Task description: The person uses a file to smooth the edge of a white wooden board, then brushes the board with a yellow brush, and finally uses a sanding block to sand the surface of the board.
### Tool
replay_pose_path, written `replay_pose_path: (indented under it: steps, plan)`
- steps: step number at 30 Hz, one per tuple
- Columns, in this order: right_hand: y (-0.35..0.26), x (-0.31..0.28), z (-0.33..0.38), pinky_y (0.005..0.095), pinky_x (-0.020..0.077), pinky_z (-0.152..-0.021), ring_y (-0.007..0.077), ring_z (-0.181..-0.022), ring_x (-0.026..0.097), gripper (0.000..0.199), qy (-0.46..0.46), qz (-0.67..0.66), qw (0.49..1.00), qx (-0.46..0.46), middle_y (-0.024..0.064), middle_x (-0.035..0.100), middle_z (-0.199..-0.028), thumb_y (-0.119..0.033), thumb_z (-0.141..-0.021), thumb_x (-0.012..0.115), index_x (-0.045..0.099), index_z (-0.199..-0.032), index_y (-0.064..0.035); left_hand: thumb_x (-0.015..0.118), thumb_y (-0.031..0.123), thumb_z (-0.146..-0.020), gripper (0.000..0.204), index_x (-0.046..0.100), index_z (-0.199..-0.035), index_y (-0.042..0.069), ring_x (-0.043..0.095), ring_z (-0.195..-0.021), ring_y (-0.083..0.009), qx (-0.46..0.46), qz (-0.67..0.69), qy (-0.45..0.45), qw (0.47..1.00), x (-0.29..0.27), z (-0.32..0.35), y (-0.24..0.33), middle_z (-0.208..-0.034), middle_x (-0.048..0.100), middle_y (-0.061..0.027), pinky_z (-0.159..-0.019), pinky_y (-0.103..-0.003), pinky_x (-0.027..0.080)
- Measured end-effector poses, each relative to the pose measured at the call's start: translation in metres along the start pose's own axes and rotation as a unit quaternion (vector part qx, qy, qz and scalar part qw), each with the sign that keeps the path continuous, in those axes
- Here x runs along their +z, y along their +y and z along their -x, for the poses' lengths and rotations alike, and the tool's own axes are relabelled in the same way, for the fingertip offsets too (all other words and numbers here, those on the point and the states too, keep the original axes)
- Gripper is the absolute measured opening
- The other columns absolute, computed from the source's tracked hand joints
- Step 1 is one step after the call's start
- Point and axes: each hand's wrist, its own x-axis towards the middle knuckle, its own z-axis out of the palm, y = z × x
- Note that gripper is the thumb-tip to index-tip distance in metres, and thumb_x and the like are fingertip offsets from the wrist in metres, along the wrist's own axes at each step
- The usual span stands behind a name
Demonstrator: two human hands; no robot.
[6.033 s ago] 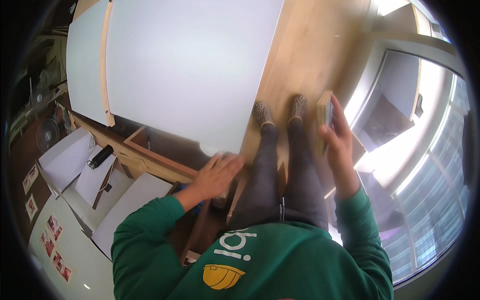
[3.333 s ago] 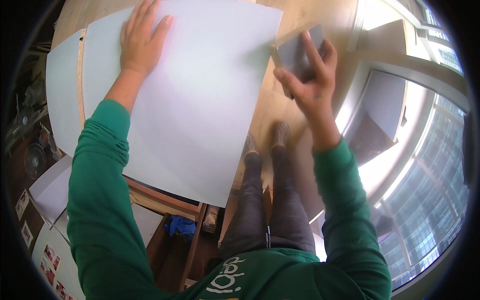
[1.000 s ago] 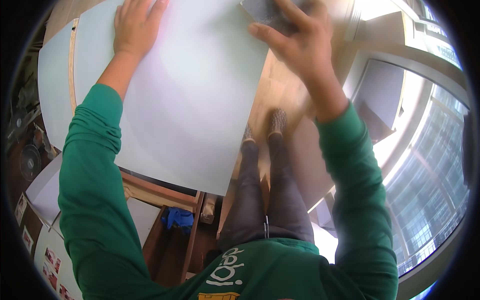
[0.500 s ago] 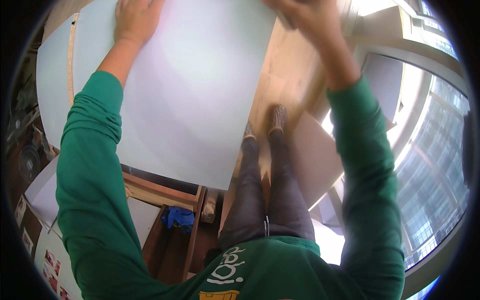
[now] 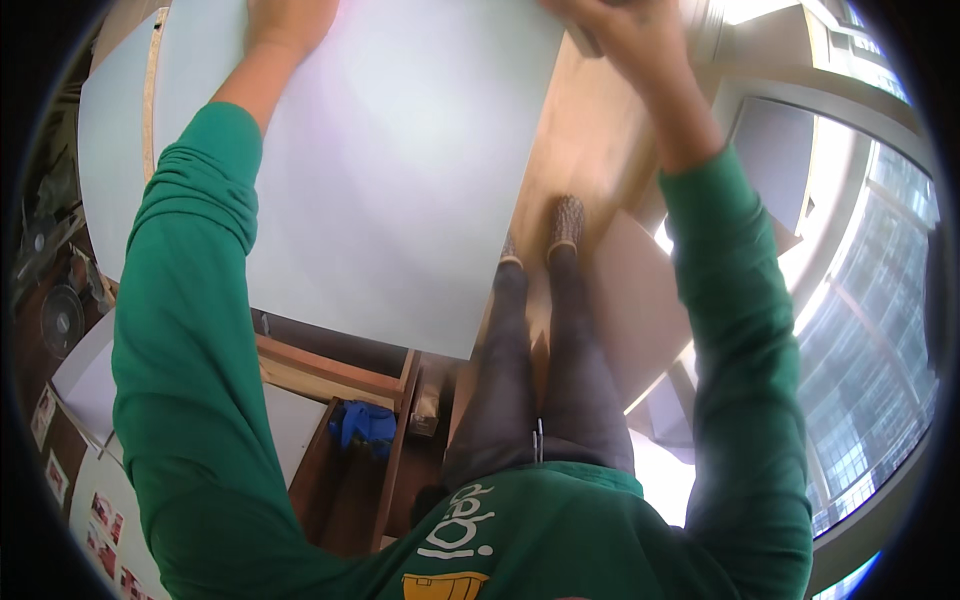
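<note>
A large pale grey-white board (image 5: 400,200) fills the upper middle, spread out before me. My left hand (image 5: 290,25) lies on its upper left part, palm down and thumb outstretched; the other fingertips are cut off by the top edge. Just past the board's right edge is my right hand (image 5: 640,40), its fingers closed round a small greyish, block-like object (image 5: 583,40). Most of that object is hidden by the hand and the frame's edge, so its kind cannot be made out.
A narrow strip with a raw chipboard edge (image 5: 150,100) runs along the left. Below are a brown open drawer or cabinet frame (image 5: 340,375) and a blue cloth (image 5: 365,425). At right stand a beige panel (image 5: 635,300) and a window (image 5: 870,330). A small fan (image 5: 62,320) is far left.
Both forearms have reached slightly farther up. My left hand has slid up and a little right, more of it leaving the frame. The right hand still grips the block-like object.
</note>
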Motion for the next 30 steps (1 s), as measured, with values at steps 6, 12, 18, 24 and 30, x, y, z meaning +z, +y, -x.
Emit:
replay_pose_path:
  steps: [6,12,18,24,30]
  plan:
    - [-0.029,0.053,0.249,0.0550,0.0336,-0.109,0.0443,-0.134,0.044,0.087,-0.074,0.063,0.992,-0.086,0.0249,0.044,-0.148,-0.037,-0.052,0.097,0.070,-0.135,-0.0327,0.048,0.040,-0.106,0.055,0.052,-0.147,0.004,0.037,-0.148,-0.0339,-0.025,0.003,0.009,1.000,-0.011,0.017,-0.010,-0.156,0.046,-0.0183,-0.122,-0.049,0.025]
    - [-0.023,0.048,0.160,0.0504,0.0419,-0.103,0.0407,-0.123,0.053,0.083,0.013,0.125,0.984,-0.123,0.0234,0.050,-0.140,-0.034,-0.058,0.095,0.068,-0.137,-0.0306,0.048,0.040,-0.105,0.055,0.055,-0.145,0.003,0.039,-0.147,-0.0353,-0.001,0.007,0.029,1.000,-0.007,0.014,-0.010,-0.153,0.050,-0.0198,-0.122,-0.047,0.026]
    - [-0.017,0.052,0.174,0.0504,0.0425,-0.103,0.0418,-0.123,0.053,0.081,0.022,0.109,0.988,-0.105,0.0224,0.050,-0.141,-0.034,-0.060,0.095,0.068,-0.136,-0.0284,0.049,0.039,-0.105,0.051,0.059,-0.139,0.002,0.043,-0.143,-0.0367,0.049,-0.023,0.065,0.996,0.003,0.015,-0.026,-0.150,0.052,-0.0214,-0.119,-0.047,0.031]
    - [-0.045,0.056,0.280,0.0540,0.0384,-0.104,0.0421,-0.128,0.049,0.088,-0.106,0.113,0.983,-0.100,0.0221,0.047,-0.146,-0.033,-0.053,0.095,0.067,-0.137,-0.0378,0.050,0.036,-0.104,0.048,0.061,-0.137,0.003,0.048,-0.140,-0.0366,0.037,-0.019,0.088,0.995,0.004,0.017,-0.015,-0.145,0.057,-0.0214,-0.117,-0.047,0.035]
    - [-0.004,0.042,0.143,0.0467,0.0509,-0.094,0.0383,-0.116,0.059,0.076,0.035,0.107,0.982,-0.149,0.0231,0.053,-0.135,-0.029,-0.066,0.093,0.067,-0.137,-0.0180,0.050,0.036,-0.104,0.047,0.061,-0.138,0.005,0.046,-0.142,-0.0332,0.054,0.008,0.088,0.995,0.009,0.000,-0.019,-0.150,0.054,-0.0180,-0.118,-0.045,0.034]
